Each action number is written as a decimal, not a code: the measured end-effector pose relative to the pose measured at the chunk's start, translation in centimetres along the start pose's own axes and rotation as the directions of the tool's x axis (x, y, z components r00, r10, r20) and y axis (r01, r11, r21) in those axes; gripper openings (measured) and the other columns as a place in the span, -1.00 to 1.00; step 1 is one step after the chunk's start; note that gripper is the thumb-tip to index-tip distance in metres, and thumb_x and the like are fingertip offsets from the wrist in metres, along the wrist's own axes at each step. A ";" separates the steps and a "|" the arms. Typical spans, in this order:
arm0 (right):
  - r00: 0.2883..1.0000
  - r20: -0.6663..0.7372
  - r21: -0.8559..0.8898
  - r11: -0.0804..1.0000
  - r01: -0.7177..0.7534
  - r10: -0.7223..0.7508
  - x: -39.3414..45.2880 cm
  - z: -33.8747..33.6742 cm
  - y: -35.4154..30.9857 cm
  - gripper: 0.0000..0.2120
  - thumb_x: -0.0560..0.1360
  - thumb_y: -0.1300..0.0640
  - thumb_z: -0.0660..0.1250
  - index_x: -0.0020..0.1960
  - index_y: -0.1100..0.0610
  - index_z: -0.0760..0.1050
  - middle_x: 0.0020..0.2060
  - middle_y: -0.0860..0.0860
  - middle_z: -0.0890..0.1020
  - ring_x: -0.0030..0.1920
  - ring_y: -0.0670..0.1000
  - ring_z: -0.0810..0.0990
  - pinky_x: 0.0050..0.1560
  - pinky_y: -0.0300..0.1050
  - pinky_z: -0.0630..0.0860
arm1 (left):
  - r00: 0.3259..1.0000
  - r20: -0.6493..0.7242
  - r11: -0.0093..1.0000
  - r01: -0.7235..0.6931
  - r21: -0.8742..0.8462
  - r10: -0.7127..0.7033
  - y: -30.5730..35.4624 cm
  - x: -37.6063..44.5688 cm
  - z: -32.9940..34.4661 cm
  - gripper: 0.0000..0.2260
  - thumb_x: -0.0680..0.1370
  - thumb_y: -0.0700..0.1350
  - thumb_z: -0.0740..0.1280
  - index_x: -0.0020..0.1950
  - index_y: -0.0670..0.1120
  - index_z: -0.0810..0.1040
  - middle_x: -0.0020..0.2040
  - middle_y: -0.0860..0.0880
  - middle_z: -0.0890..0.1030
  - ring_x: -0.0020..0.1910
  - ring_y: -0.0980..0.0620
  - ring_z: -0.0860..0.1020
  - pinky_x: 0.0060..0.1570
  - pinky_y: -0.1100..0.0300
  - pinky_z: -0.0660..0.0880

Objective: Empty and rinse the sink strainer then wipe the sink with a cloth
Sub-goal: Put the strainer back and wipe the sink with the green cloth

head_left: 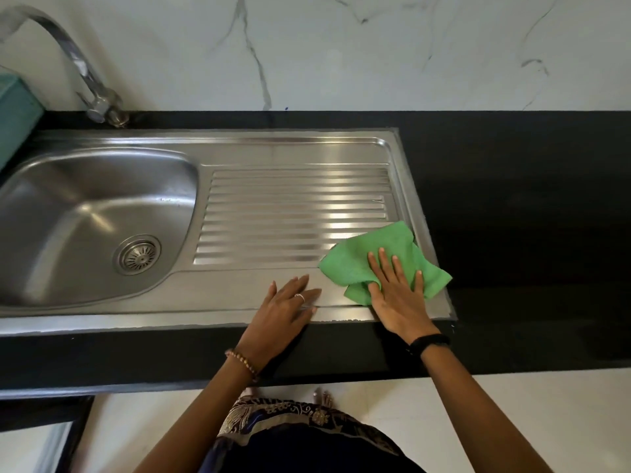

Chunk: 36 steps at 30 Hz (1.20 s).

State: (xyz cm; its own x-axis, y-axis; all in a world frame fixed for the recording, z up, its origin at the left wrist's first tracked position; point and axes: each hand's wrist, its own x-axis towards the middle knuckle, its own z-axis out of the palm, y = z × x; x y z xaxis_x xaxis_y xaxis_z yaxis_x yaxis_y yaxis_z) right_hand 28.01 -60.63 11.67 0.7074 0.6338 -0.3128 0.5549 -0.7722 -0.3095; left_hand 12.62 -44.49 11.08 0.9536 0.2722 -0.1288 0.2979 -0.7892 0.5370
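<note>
Right hand (397, 295) flat, fingers straight, pressing green cloth (382, 261) beneath; no grip closed.

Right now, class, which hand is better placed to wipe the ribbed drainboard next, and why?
Right. The right hand already presses flat on the green cloth at the drainboard's near right corner. The left hand rests bare on the sink's front rim.

Single head-worn view, wide-angle, looking forward and steeply down at close range onto the bench (512, 199); the marble wall (341, 46) lies beyond the right grip (396, 288).
</note>
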 end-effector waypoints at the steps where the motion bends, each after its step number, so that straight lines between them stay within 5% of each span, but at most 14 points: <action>1: 0.999 0.034 0.005 1.000 0.007 -0.008 -0.3 -0.1 -0.1 -0.50 0.62 -0.02 -0.14 0.50 -0.10 -0.26 0.52 -0.11 -0.23 0.52 -0.04 -0.25 0.45 0.21 -0.32 | 1.000 -0.014 1.000 0.002 -0.001 -0.002 -0.2 -0.4 0.0 -0.63 0.62 -0.01 0.09 0.44 0.07 0.24 0.54 0.04 0.08 0.51 0.11 0.00 0.44 0.13 -0.26; 6: 0.983 0.123 0.011 0.991 0.134 -0.134 -0.7 0.4 -2.7 -0.51 0.61 -0.03 -0.14 0.50 -0.15 -0.23 0.51 -0.13 -0.25 0.51 -0.05 -0.29 0.43 0.22 -0.37 | 0.993 -0.085 0.997 0.081 0.007 -0.081 -2.3 -2.3 -1.0 -0.58 0.60 0.02 0.10 0.46 0.06 0.17 0.54 0.02 0.07 0.51 0.11 -0.02 0.42 0.13 -0.30; 11: 0.941 0.123 -0.054 0.945 0.324 -0.316 2.1 2.9 -9.7 -0.47 0.61 -0.03 -0.07 0.51 -0.11 -0.21 0.52 -0.11 -0.23 0.52 -0.01 -0.28 0.42 0.28 -0.36 | 0.972 -0.130 0.978 0.204 0.043 -0.197 -5.9 -4.2 -3.5 -0.30 0.51 0.18 0.20 0.49 0.05 -0.13 0.51 0.06 -0.13 0.45 0.19 -0.15 0.42 0.09 -0.29; 20: 0.830 0.138 -0.133 0.820 0.557 -0.541 6.6 6.6 -22.1 -0.47 0.60 -0.09 -0.09 0.52 -0.08 -0.17 0.54 -0.05 -0.18 0.53 0.07 -0.22 0.31 0.29 -0.46 | 0.854 -0.215 0.879 0.473 -0.055 -0.473 -10.4 -7.1 -6.4 -0.02 0.39 0.28 0.31 0.48 -0.03 -0.32 0.53 -0.09 -0.25 0.43 0.13 -0.28 0.42 0.04 -0.29; 27: 0.673 0.226 -0.099 0.671 0.735 -0.704 5.4 6.2 -20.9 -0.52 0.61 -0.02 -0.05 0.50 -0.14 -0.04 0.54 -0.07 -0.08 0.53 0.00 -0.17 0.40 0.27 -0.40 | 0.820 -0.265 0.859 0.506 -0.079 -0.507 -9.9 -7.2 -5.5 0.04 0.32 0.30 0.35 0.40 0.09 -0.43 0.49 -0.06 -0.36 0.48 -0.01 -0.28 0.43 -0.10 -0.27; 30: 0.693 0.213 -0.055 0.700 0.712 -0.689 4.0 5.3 -17.6 -0.53 0.61 0.00 -0.06 0.50 -0.15 -0.01 0.54 -0.09 -0.05 0.53 -0.03 -0.15 0.44 0.24 -0.36 | 0.844 -0.257 0.879 0.472 -0.060 -0.471 -9.1 -6.3 -4.7 0.03 0.22 0.45 0.19 0.37 0.18 -0.47 0.43 0.06 -0.43 0.42 0.07 -0.34 0.37 -0.10 -0.32; 36: 0.856 0.128 -0.099 0.852 0.514 -0.501 2.3 2.0 -6.4 -0.51 0.61 -0.01 -0.04 0.49 -0.21 -0.10 0.52 -0.16 -0.15 0.53 -0.04 -0.19 0.43 0.22 -0.36 | 0.949 -0.133 0.956 0.291 0.017 -0.287 -4.5 -2.1 -1.8 -0.03 0.18 0.58 0.05 0.34 0.26 -0.47 0.46 0.06 -0.38 0.43 0.07 -0.37 0.36 -0.06 -0.36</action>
State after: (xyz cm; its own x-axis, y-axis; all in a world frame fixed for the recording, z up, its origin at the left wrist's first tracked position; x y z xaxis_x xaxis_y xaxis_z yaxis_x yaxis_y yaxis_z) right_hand 25.20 -54.17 11.14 0.2710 0.9353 -0.2277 0.8800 -0.3366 -0.3352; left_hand 9.21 -40.52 10.44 0.8133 0.5579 -0.1651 0.5635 -0.6849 0.4619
